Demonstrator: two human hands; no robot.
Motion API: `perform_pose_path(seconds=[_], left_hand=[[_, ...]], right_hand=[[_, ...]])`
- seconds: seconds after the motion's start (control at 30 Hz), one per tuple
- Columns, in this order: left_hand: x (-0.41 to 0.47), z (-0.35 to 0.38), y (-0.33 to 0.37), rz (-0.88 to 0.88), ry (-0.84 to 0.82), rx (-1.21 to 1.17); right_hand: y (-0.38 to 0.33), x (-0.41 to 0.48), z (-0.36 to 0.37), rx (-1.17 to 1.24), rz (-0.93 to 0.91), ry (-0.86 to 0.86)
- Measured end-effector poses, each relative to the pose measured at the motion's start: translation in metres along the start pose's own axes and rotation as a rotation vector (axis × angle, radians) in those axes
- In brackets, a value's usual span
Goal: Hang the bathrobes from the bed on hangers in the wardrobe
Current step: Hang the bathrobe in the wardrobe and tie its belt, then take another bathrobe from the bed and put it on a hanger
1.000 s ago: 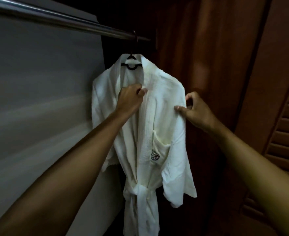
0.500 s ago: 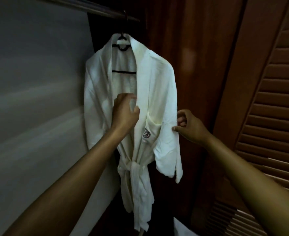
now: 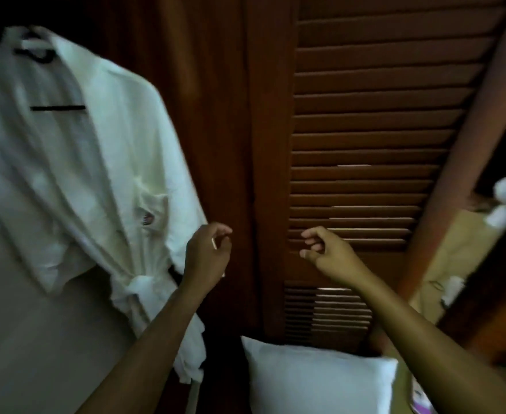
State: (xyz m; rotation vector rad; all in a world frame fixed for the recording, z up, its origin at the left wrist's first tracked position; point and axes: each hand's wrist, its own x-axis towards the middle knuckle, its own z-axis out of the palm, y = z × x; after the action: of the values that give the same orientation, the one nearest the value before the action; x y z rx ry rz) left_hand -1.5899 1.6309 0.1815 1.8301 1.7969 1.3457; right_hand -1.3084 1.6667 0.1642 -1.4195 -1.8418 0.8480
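White bathrobe (image 3: 96,174) hangs on its black hanger (image 3: 57,108) at the left in the wardrobe, belt knotted. It looks like soft, floppy towelling with some weight, so I'd handle it by the collar or shoulders over the hanger, since tugging a sleeve could slide it off. Left hand (image 3: 207,258) is just beside the sleeve hem, fingers loosely curled round nothing I can make out; right hand (image 3: 326,252) is likewise loose and empty in front of the louvred door (image 3: 365,130).

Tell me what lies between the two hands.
In the head view, only the dark wooden upright of the louvred door shows between the left hand and the right hand.
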Motion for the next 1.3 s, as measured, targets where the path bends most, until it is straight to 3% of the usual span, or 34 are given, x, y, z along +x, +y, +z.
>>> perform_pose_path(seconds=[0.17, 0.4, 0.63, 0.9, 1.3], left_hand=[[-0.048, 0.11, 0.076, 0.054, -0.351, -0.11], [-0.15, 0.268, 0.241, 0.234, -0.691, -0.178], [-0.298, 0.394, 0.417, 0.542, -0.985, -0.301], [-0.5, 0.482, 0.59, 0.957, -1.37, -0.394], [-0.782, 0.539, 0.776, 1.311, -1.825, -0.652]], right_hand=[[0.073, -0.102, -0.09, -0.074, 0.149, 0.191], [0.164, -0.306, -0.234, -0.126, 0.417, 0.468], [0.212, -0.533, -0.335, -0.203, 0.694, 0.786], [0.225, -0.771, -0.364, -0.194, 0.978, 1.21], [0.216, -1.004, -0.371, -0.187, 1.38, 1.824]])
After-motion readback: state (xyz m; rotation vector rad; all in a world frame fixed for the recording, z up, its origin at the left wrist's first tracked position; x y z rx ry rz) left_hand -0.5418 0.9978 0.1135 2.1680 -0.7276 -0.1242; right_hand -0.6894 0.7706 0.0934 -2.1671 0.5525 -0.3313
